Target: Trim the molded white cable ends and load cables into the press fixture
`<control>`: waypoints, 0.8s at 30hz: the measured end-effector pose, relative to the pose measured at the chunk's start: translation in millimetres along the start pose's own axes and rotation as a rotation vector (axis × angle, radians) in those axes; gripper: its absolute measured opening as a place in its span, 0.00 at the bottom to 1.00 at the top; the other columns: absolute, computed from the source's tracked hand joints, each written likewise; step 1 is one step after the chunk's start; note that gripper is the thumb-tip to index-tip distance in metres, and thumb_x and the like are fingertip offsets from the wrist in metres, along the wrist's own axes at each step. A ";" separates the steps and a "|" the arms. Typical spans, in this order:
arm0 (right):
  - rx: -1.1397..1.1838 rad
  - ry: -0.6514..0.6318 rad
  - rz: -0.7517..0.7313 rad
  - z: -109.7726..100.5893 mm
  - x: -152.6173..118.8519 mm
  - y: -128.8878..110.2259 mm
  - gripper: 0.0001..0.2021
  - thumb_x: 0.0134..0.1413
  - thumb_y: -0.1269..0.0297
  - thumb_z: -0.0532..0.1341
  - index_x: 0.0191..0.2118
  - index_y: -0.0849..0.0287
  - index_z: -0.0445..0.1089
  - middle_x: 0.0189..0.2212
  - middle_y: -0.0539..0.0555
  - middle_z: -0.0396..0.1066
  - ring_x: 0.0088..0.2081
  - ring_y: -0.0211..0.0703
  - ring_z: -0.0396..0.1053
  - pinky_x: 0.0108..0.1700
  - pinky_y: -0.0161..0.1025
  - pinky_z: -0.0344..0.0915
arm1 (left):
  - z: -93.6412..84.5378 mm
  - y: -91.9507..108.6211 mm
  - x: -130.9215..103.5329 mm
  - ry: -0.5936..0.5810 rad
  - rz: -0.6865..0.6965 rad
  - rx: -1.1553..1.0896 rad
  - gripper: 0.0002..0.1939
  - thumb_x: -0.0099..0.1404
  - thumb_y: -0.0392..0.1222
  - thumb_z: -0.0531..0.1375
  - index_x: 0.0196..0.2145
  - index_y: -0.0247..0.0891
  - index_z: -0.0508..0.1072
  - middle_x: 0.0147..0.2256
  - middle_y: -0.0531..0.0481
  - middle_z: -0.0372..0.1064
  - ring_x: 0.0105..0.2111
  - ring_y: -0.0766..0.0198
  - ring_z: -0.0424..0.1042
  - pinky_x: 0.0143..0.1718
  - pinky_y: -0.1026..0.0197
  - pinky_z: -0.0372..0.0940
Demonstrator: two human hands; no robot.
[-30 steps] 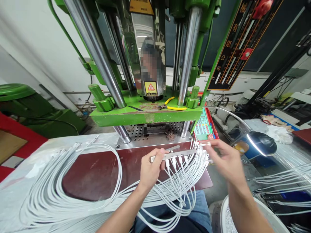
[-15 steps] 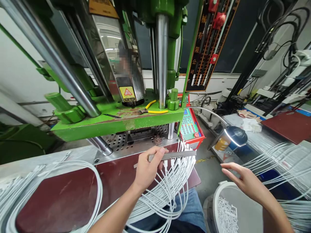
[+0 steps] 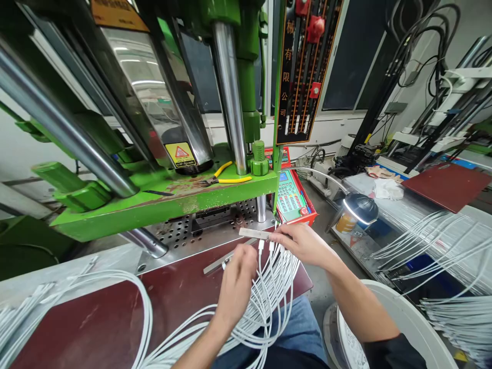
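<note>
My right hand [image 3: 298, 241] pinches a flat metal bar [image 3: 249, 233] by its right part. White plugs [image 3: 271, 246] on white cables [image 3: 271, 287] hang along the bar's lower edge. Just left of it, my left hand [image 3: 239, 279] is closed, and a small white piece [image 3: 226, 262] shows at its fingertips; its kind is unclear. Behind that hand, a second metal bar [image 3: 215, 265] lies slanted on the dark red board [image 3: 180, 287], partly covered by the fingers. The cable bundle runs across my lap and the board.
Ahead stands a green press [image 3: 165, 200], with yellow-handled pliers [image 3: 230, 179] on its ledge. Its control panel [image 3: 291, 197] is to the right. A white bin [image 3: 400, 302] stands below my right arm. Looped cables [image 3: 142, 292] lie left; a lamp [image 3: 361, 207] and more cables [image 3: 415, 241] are right.
My right hand has come in from above the bin and grips the metal bar. My left hand has let go of the bar and moved slightly lower. The view has turned slightly right.
</note>
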State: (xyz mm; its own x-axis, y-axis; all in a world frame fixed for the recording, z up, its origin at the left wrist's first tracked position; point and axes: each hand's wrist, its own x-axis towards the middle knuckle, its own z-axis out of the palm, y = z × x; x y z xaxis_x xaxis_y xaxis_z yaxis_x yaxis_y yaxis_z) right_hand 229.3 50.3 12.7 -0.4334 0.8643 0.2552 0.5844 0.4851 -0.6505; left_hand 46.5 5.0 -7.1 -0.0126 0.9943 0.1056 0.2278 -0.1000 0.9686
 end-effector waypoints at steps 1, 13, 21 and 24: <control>-0.010 -0.001 0.001 -0.5 1.7 1.7 0.20 0.65 0.51 0.51 0.31 0.60 0.70 0.24 0.49 0.69 0.27 0.34 0.63 0.30 0.31 0.53 | 1.5 -5.1 -5.1 -0.056 0.008 0.062 0.21 0.65 0.56 0.52 0.23 0.39 0.59 0.20 0.57 0.52 0.21 0.68 0.52 0.22 0.66 0.49; -0.126 0.139 0.121 -4.3 19.7 15.0 0.25 0.64 0.46 0.47 0.26 0.59 0.67 0.21 0.49 0.67 0.24 0.36 0.62 0.29 0.33 0.52 | 7.0 -6.8 -51.3 -0.127 0.404 0.291 0.11 0.67 0.38 0.51 0.29 0.39 0.70 0.27 0.47 0.69 0.29 0.60 0.69 0.32 0.61 0.62; -0.205 0.182 0.085 -6.6 12.7 -2.9 0.24 0.64 0.47 0.48 0.29 0.58 0.69 0.21 0.49 0.68 0.24 0.36 0.62 0.28 0.33 0.51 | 36.7 -8.4 -44.1 -0.066 0.236 0.565 0.13 0.66 0.44 0.52 0.39 0.38 0.75 0.28 0.41 0.76 0.26 0.53 0.75 0.26 0.59 0.63; -0.211 0.158 0.084 -10.1 13.0 -2.2 0.23 0.64 0.48 0.48 0.29 0.57 0.70 0.22 0.49 0.69 0.25 0.37 0.63 0.29 0.34 0.51 | 37.4 -2.5 -40.3 -0.278 0.095 0.438 0.19 0.68 0.45 0.49 0.22 0.40 0.70 0.20 0.47 0.70 0.22 0.58 0.71 0.29 0.60 0.61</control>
State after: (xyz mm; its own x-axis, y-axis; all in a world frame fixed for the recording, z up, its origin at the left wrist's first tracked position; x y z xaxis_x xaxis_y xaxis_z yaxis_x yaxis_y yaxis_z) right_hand 229.4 61.8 24.7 -0.2742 0.9047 0.3260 0.7512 0.4132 -0.5148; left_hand 82.8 -33.5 -22.2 0.2730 0.9597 0.0667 0.6021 -0.2245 0.7662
